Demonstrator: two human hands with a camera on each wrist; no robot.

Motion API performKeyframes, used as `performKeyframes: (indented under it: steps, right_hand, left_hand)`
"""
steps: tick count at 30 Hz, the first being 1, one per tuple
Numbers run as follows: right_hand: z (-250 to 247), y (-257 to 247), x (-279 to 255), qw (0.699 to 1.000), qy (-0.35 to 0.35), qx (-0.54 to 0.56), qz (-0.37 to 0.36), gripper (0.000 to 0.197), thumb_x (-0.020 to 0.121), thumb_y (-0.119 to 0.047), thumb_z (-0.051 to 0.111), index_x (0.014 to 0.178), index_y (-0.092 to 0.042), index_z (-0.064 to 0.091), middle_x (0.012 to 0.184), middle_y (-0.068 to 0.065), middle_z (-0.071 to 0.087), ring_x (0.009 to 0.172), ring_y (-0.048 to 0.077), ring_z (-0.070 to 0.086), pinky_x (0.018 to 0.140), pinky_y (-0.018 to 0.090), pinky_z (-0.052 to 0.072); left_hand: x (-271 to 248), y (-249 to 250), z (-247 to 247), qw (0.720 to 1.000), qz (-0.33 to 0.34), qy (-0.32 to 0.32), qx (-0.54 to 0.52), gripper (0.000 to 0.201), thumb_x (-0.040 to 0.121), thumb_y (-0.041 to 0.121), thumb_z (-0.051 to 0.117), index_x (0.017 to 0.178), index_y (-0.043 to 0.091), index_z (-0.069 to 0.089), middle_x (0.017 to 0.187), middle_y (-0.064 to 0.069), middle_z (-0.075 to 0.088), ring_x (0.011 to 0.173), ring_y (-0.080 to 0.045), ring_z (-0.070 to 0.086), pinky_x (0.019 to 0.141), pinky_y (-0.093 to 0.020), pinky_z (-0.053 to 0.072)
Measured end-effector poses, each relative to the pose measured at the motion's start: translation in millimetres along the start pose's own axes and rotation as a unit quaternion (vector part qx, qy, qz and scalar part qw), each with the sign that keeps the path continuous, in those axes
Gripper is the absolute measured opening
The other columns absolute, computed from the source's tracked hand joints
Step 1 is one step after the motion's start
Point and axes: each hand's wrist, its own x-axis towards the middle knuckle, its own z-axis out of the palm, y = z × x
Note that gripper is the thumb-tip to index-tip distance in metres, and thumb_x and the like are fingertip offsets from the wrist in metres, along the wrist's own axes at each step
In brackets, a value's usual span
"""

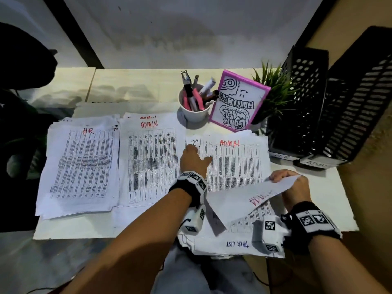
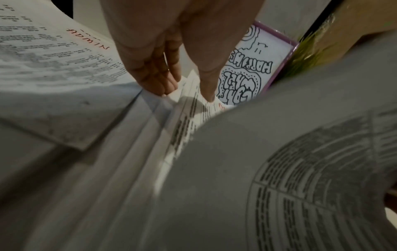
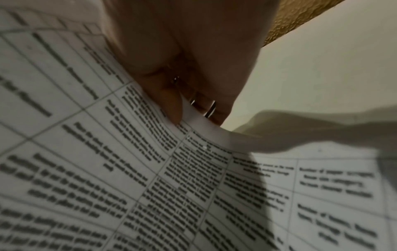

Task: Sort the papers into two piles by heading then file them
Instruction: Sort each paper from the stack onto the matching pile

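Observation:
Three stacks of printed sheets lie on the white desk: an HR pile [image 1: 80, 164] at the left, an ADMIN pile [image 1: 151, 160] in the middle, and an unsorted stack [image 1: 235, 164] topped by an ADMIN sheet at the right. My left hand [image 1: 194, 158] rests on the unsorted stack's left edge, fingers straight, fingertips [image 2: 167, 86] at the paper edges. My right hand [image 1: 290, 185] pinches a lifted sheet [image 1: 250, 201] headed ADMIN by its edge, thumb [image 3: 171, 108] on the printed face, and holds it curled above the stack's near right corner.
Two black perforated file holders labelled HR [image 1: 297, 107] and ADMIN [image 1: 356, 107] stand at the right. A white cup of pens [image 1: 194, 107], a pink-framed drawing [image 1: 239, 100] and a small plant [image 1: 273, 85] sit behind the stacks. A sheet marked TASK LIST [image 1: 237, 245] overhangs the near edge.

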Motion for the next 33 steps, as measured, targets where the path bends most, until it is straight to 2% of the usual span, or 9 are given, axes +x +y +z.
performKeyframes:
  steps: [7,12,14,16,21,24,26,30,33]
  right_hand:
    - [7.9,-12.4,-20.6,0.998,-0.025,0.063,-0.016,0.022,0.054,0.01,0.043,0.052,-0.006,0.059,0.056,0.01,0.058,0.061,0.023,0.052,0.059,0.027,0.041]
    - [17.6,-33.5,-32.1,0.989,-0.072,0.131,-0.004,0.026,0.067,0.025,0.038,0.073,0.006,0.055,0.05,0.003,0.059,0.047,0.01,0.058,0.046,0.014,0.045]
    - [18.3,-36.8,-32.5,0.983,-0.081,0.166,0.01,0.03,0.07,0.031,0.036,0.082,0.009,0.054,0.061,0.009,0.063,0.052,0.011,0.064,0.048,0.017,0.05]
    - [18.6,-37.6,-32.3,0.981,-0.071,0.178,0.008,0.03,0.069,0.031,0.039,0.077,0.005,0.051,0.07,0.012,0.062,0.058,0.012,0.066,0.053,0.019,0.053]
    - [18.4,-39.1,-25.0,0.98,-0.049,0.192,0.026,0.031,0.072,0.026,0.048,0.077,-0.004,0.053,0.064,0.004,0.067,0.064,0.016,0.069,0.054,0.021,0.054]
    - [20.2,-37.8,-21.6,0.982,-0.045,0.181,0.019,0.036,0.074,0.025,0.05,0.085,-0.009,0.055,0.075,0.005,0.071,0.073,0.017,0.07,0.059,0.021,0.055]
    - [22.1,-34.1,-17.3,0.984,-0.041,0.175,0.013,0.037,0.076,0.023,0.05,0.091,-0.01,0.053,0.076,0.004,0.074,0.072,0.016,0.071,0.057,0.02,0.054]
    - [22.0,-28.4,-12.5,0.98,-0.048,0.193,0.013,0.041,0.079,0.024,0.045,0.104,-0.007,0.057,0.082,0.006,0.074,0.074,0.019,0.071,0.06,0.026,0.057]
    - [15.6,-30.7,-11.7,0.976,-0.047,0.21,0.022,0.048,0.071,0.028,0.033,0.092,-0.006,0.059,0.064,0.003,0.07,0.057,0.019,0.065,0.049,0.019,0.052]
  left_hand:
    - [-9.5,0.4,-3.7,0.996,0.052,0.073,-0.007,0.013,0.084,0.021,0.066,0.086,0.009,0.07,0.074,-0.008,0.069,0.063,-0.02,0.056,0.053,-0.022,0.033]
    - [-12.8,-7.8,-16.1,0.989,0.1,0.09,-0.055,0.017,0.09,0.013,0.061,0.099,0.008,0.074,0.086,-0.009,0.074,0.074,-0.02,0.066,0.067,-0.02,0.046]
    - [-19.1,-7.0,-20.8,0.983,0.113,0.071,-0.123,0.016,0.091,0.006,0.058,0.099,0.007,0.071,0.093,-0.005,0.073,0.075,-0.006,0.063,0.07,-0.013,0.046]
    - [-29.8,-5.9,-25.8,0.979,0.136,0.03,-0.149,0.013,0.095,0.007,0.051,0.091,0.012,0.062,0.076,0.002,0.064,0.059,0.004,0.049,0.056,-0.009,0.037]
    - [-55.6,-0.3,-39.6,0.948,0.097,-0.094,-0.288,0.018,0.098,0.0,0.04,0.088,0.011,0.05,0.081,0.002,0.057,0.07,-0.002,0.051,0.064,-0.018,0.042]
    - [-61.7,-3.6,-40.2,0.911,0.044,-0.149,-0.381,0.009,0.093,0.01,0.049,0.086,0.011,0.054,0.09,-0.01,0.061,0.083,-0.016,0.055,0.075,-0.033,0.045]
    - [-60.2,-3.9,-39.9,0.893,-0.003,-0.166,-0.419,0.011,0.082,0.022,0.057,0.075,0.013,0.054,0.08,-0.016,0.051,0.074,-0.023,0.049,0.073,-0.037,0.04]
    - [-44.8,1.7,-36.2,0.892,-0.144,-0.129,-0.41,0.012,0.064,0.025,0.054,0.058,0.016,0.048,0.051,-0.001,0.036,0.043,-0.014,0.03,0.045,-0.018,0.027]
    - [-30.8,-0.8,-25.8,0.963,-0.077,-0.041,-0.255,0.009,0.078,0.012,0.057,0.069,0.015,0.057,0.061,0.001,0.054,0.054,-0.015,0.049,0.051,-0.021,0.041]
